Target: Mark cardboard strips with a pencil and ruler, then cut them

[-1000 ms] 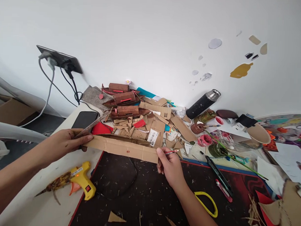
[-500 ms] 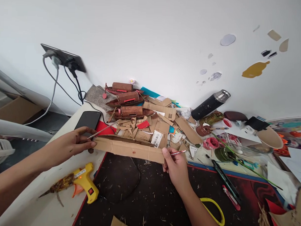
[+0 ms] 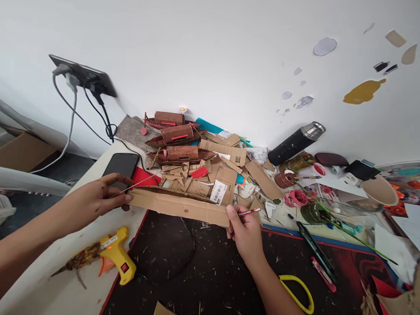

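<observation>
A long folded cardboard strip (image 3: 180, 210) is held level above the dark mat. Its left end is pinched by my left hand (image 3: 98, 195), which also has a thin pale stick (image 3: 140, 184) poking out between the fingers. My right hand (image 3: 244, 230) grips the other end, thumb on the front face, with a red patterned pencil (image 3: 248, 211) tucked between its fingers. Behind the strip lies a heap of cardboard scraps (image 3: 195, 189). Three brown model boats (image 3: 182, 153) stand past it. Both hands' far fingers are partly hidden.
A yellow glue gun (image 3: 119, 255) lies at left with its light on. A black phone (image 3: 120, 165) rests behind my left hand. At right are a black flask (image 3: 295, 144), paint jars (image 3: 296, 197), a dark green cutter-like tool (image 3: 313, 248) and a yellow loop handle (image 3: 298, 294).
The view has shifted slightly. The cardboard strip and both hands keep nearly the same hold; the stick at my left hand sits a little differently.
</observation>
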{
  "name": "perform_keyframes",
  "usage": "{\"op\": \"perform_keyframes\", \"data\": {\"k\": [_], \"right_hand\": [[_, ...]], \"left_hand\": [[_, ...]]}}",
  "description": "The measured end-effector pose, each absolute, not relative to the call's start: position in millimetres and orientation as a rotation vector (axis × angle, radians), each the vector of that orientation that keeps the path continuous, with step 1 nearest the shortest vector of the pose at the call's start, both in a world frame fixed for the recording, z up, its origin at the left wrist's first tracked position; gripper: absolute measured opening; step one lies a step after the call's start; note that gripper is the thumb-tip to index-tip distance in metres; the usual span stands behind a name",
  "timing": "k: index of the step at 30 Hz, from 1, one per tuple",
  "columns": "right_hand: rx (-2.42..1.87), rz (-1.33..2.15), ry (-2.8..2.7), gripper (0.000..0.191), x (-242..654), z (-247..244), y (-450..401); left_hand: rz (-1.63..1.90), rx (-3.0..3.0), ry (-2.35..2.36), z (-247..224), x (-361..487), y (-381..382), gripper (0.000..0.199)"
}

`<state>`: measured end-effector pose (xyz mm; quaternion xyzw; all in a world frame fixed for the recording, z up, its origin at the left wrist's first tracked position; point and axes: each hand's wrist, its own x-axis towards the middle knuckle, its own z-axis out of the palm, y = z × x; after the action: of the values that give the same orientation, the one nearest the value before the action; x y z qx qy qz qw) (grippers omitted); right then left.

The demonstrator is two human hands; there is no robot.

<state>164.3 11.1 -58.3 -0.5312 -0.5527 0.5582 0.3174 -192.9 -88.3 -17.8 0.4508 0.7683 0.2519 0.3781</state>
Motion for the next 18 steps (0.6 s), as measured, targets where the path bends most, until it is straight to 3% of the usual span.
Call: {"op": "perform_keyframes", "data": {"k": [9, 15, 18], "right_hand": [[-1.414, 1.393, -1.563, 0.066, 167, -70, 6], [-1.444, 1.316, -1.673, 0.059, 168, -74, 5], [-1.438, 1.327, -1.668, 0.058, 167, -75, 6]], "left_hand": [[0.608, 1.185, 1.997, -25, -199, -87, 0.063], [0.681, 1.037, 1.965, -22, -198, -86, 0.083], [0.663, 1.055, 1.967, -22, -196, -87, 0.082]]}}
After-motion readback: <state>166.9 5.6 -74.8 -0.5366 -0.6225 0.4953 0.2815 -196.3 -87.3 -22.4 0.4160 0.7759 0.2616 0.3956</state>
